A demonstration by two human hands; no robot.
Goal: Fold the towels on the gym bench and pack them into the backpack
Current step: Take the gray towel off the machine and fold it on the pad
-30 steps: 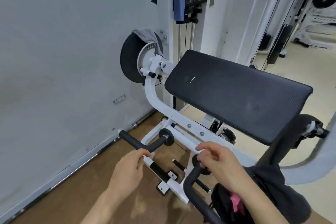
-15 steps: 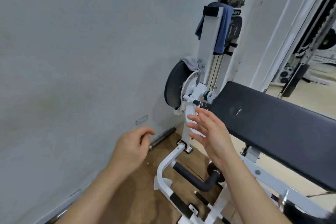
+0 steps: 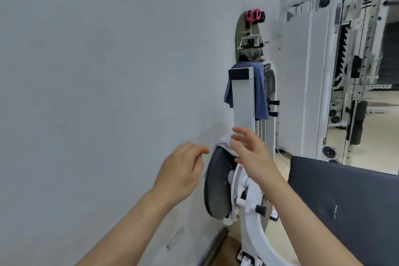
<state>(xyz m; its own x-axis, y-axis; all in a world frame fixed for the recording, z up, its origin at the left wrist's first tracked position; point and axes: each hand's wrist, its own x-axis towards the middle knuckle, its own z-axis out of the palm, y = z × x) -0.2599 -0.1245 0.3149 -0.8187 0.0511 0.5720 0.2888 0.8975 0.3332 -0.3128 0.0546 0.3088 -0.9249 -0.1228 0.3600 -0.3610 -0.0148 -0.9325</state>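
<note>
Both hands risen from lower frame since earlier view, now beside dark disc (image 3: pixel 216 188). Grey towel (image 3: pixel 224 143) draped over disc's top edge. Right hand (image 3: pixel 251 156) spread, fingers at towel; left hand (image 3: pixel 181 171) just left of disc, loosely curled, empty. Best: pinch towel by both sides, lift straight off disc, avoid snagging. Blue towel (image 3: pixel 260 93) hangs on post above disc.
</note>
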